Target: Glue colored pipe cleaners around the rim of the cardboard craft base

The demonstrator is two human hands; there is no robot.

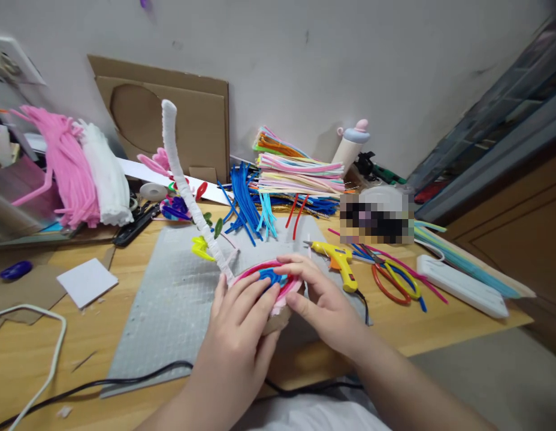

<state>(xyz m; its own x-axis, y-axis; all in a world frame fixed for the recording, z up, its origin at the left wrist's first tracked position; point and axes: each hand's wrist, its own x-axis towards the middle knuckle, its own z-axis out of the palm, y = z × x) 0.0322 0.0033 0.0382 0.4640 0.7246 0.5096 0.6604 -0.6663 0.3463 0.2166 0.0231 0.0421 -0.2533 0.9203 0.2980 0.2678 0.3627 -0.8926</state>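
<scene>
Between my two hands is a round pipe-cleaner craft piece (290, 288) with a pink rim, a red ring and a blue middle, on a cardboard backing. A white wrapped stem (195, 206) rises from its left side, leaning up and left. My left hand (244, 329) grips the piece, its fingers lying over the face and the thumb at the stem's base. My right hand (327, 299) holds the right edge, fingers on top and thumb at the side. A yellow pipe-cleaner shape (203, 248) and green leaf shapes (218, 228) show beside the stem.
A grey cutting mat (156, 311) lies under the work. To the right are a yellow glue gun (343, 263), scissors (392, 281) and a white power strip (462, 286). Blue pipe cleaners (244, 200), pink bundles (65, 161) and cardboard (197, 126) stand behind. A black cable (138, 378) crosses the front.
</scene>
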